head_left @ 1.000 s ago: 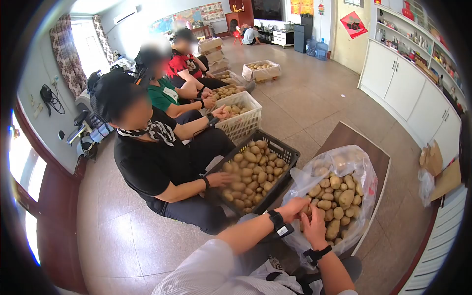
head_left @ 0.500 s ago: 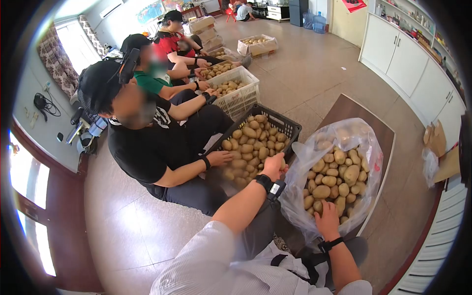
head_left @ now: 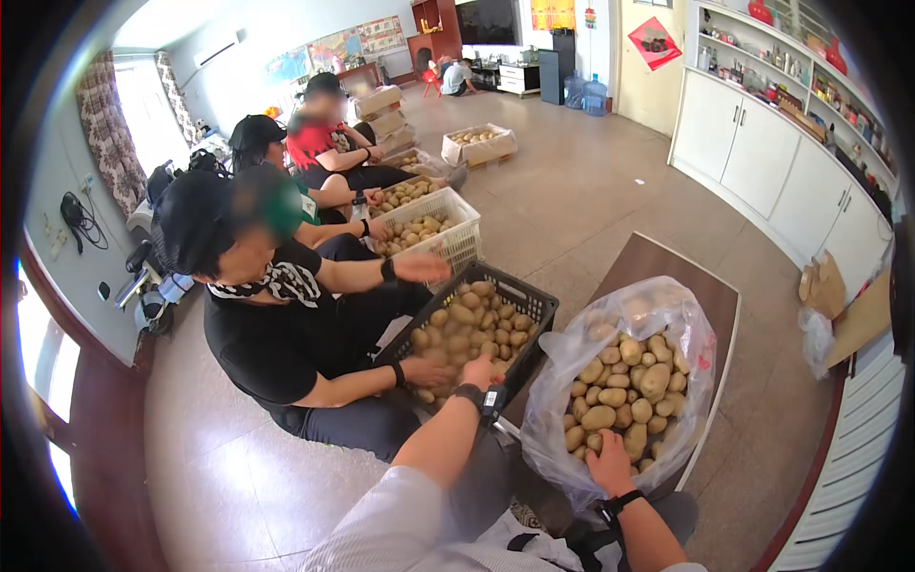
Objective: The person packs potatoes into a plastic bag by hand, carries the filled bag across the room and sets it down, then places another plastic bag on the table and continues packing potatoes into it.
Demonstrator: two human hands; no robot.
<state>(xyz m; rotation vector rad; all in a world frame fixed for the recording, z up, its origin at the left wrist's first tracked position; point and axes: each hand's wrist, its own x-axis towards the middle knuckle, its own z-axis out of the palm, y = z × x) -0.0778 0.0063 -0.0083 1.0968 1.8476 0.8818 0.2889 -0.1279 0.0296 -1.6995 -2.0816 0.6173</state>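
My left hand [head_left: 481, 372] is over the near right part of a black crate [head_left: 540, 319] full of potatoes [head_left: 464, 313]. Its fingers are curled, with a potato at the fingertips. To the right, my right hand [head_left: 610, 463] reaches into the near side of an open clear plastic bag [head_left: 550, 419] filled with potatoes [head_left: 655, 381]. Its thumb and fingers are closed round a small potato [head_left: 595, 442]. The bag stands on a dark brown board [head_left: 640, 259]. A co-worker's hand [head_left: 426, 370] rests on potatoes in the black crate; their other hand [head_left: 421, 268] is raised beyond its far left side.
The co-worker in black [head_left: 262, 334] sits close on the left. Two more people sit behind, beside a white crate [head_left: 462, 238] of potatoes. A lined box [head_left: 478, 148] of potatoes stands farther off. White cabinets [head_left: 753, 162] line the right wall.
My left hand has gone from the bag to the black crate. My right hand has stayed at the bag's near side. The nearest co-worker's far hand has risen. The view has shifted.
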